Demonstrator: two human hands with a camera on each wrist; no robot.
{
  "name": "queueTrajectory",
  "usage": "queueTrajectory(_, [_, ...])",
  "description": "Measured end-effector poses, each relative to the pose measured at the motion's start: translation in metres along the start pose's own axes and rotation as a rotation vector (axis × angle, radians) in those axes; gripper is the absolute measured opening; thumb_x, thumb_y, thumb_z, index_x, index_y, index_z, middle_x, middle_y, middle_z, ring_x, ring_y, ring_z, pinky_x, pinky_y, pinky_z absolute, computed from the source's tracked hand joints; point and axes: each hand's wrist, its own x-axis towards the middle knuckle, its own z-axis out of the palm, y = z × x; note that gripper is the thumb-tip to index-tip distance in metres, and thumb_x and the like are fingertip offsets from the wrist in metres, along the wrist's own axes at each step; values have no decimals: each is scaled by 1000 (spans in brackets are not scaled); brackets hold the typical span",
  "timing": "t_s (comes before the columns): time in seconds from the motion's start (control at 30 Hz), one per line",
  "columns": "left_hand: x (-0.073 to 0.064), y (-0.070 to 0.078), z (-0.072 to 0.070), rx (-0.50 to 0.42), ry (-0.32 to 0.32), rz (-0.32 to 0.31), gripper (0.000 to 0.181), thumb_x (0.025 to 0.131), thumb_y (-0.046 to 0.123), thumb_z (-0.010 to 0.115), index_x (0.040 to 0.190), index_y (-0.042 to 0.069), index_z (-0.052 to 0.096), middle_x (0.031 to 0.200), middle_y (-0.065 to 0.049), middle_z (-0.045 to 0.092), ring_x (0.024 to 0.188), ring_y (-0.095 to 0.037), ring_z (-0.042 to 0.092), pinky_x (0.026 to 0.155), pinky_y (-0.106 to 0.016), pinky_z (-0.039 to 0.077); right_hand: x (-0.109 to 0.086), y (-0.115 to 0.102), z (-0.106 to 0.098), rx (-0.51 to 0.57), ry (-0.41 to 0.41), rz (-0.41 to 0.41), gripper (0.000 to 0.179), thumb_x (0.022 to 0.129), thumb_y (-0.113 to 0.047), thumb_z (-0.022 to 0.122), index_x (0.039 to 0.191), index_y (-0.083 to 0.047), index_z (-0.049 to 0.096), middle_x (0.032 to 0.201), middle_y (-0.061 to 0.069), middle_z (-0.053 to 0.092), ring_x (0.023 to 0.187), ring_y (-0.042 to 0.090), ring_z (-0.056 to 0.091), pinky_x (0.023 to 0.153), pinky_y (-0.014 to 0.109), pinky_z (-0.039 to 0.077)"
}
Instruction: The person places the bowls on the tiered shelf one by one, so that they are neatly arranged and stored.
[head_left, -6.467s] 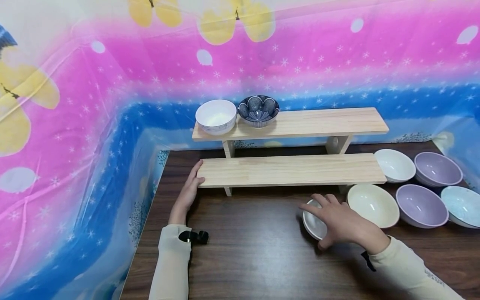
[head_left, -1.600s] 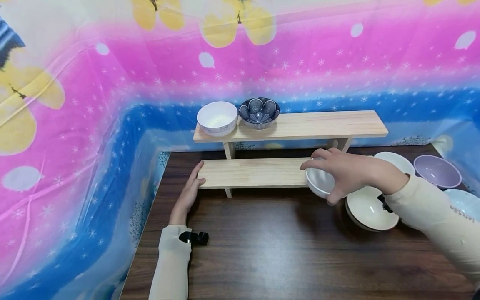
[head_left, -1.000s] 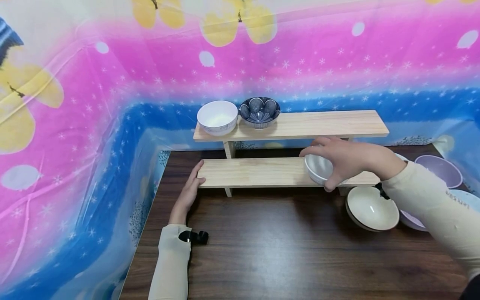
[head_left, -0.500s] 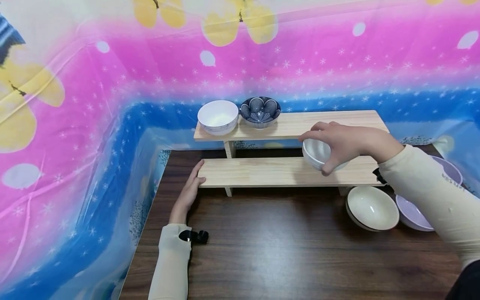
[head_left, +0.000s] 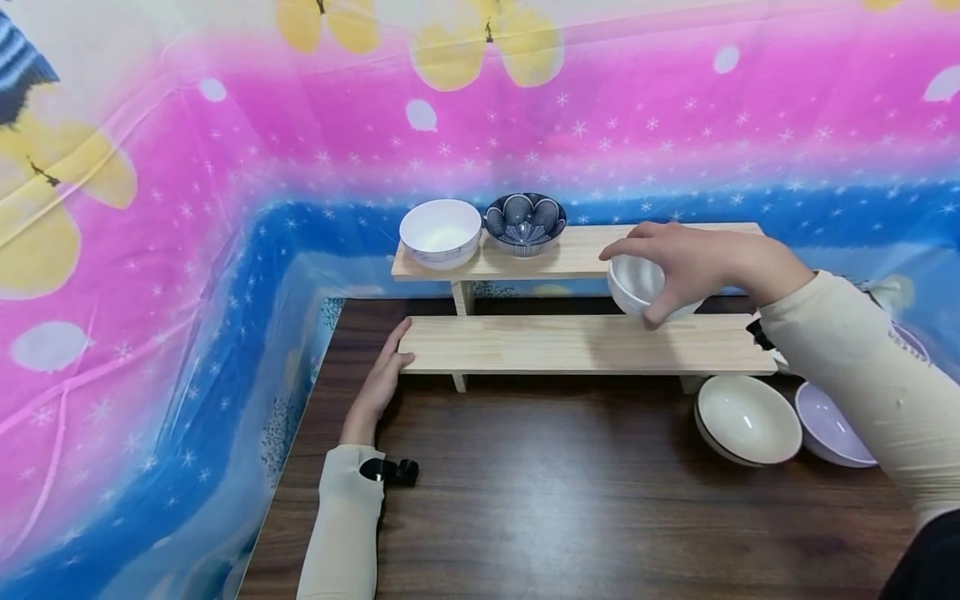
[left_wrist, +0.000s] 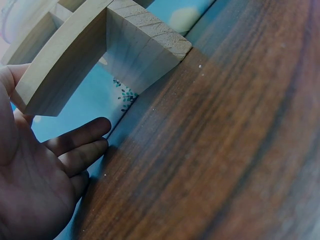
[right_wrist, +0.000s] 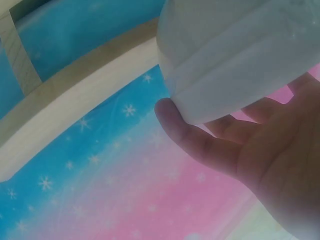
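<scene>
My right hand (head_left: pixel 697 262) grips a small white bowl (head_left: pixel 633 285) by its rim, thumb on the near side and fingers across the far side. In the head view the bowl overlaps the front of the upper shelf board (head_left: pixel 588 250), above the lower board (head_left: pixel 525 343). The right wrist view shows the bowl's pale outer wall (right_wrist: pixel 235 75) against the fingers. My left hand (head_left: pixel 379 385) holds the left end of the lower board between thumb and index finger; its other fingers extend below. On the upper board's left stand a larger white bowl (head_left: pixel 441 237) and a dark blue patterned bowl (head_left: pixel 524 223).
At the right on the dark wooden table (head_left: pixel 540 492) stand a cream bowl (head_left: pixel 748 419) and a lilac bowl (head_left: pixel 828 427). My right sleeve (head_left: pixel 855 367) covers most of what lies behind them. A printed cloth (head_left: pixel 645 100) hangs behind the shelf.
The right hand has lifted the small white bowl from the table past the lower board to the upper board's front. The left hand keeps its place on the lower board.
</scene>
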Motion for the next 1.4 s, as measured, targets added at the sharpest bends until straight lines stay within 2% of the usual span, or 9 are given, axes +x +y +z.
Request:
queueTrajectory(0.1, [0,1,0,-6,5,-1,69,105,13,40,171,15,19,177,-8,6,162,-34,2,125,-63,6,2,-1,-5,-5,-19,30,91,73,-30,91,153,-16,52,146,19,50,122,40,52,96,63,44])
queueTrajectory(0.2, [0,2,-1,-8,11,0,69,106,13,40,171,15,19,177,-8,7,162,-33,3,125,-62,6,3,-1,-9,-3,-31,42,92,73,-31,91,154,-17,51,147,19,49,124,41,50,99,65,41])
queueTrajectory(0.43, [1,2,-1,0,-2,-2,69,106,13,39,171,14,17,177,-8,7,162,-33,1,125,-63,6,7,6,-15,4,-38,58,95,74,-32,91,157,-17,47,148,20,46,122,43,48,86,58,52])
queueTrajectory(0.67, [1,0,-1,-4,4,-17,68,106,14,39,171,15,18,177,-8,6,162,-34,2,125,-62,6,13,15,-23,1,-52,76,99,74,-32,91,159,-16,43,152,24,42,121,44,51,87,59,52])
queueTrajectory(0.87, [0,-1,0,-6,-5,2,67,106,13,38,171,13,18,177,-10,5,162,-35,0,124,-64,5,19,22,-30,23,-67,131,98,77,-31,89,160,-17,41,150,26,41,118,44,52,83,56,55])
queueTrajectory(1.13, [-1,-1,-1,-1,5,-3,67,106,15,38,171,15,19,177,-8,6,162,-34,1,125,-63,5,26,29,-37,26,-54,127,100,78,-32,88,162,-14,38,148,28,43,119,44,52,85,56,55])
queueTrajectory(1.4, [-1,0,1,-5,1,3,68,106,13,38,171,16,19,177,-9,6,162,-35,1,125,-63,4,31,34,-38,36,-29,133,101,75,-32,91,160,-12,37,144,28,47,119,45,53,87,58,54])
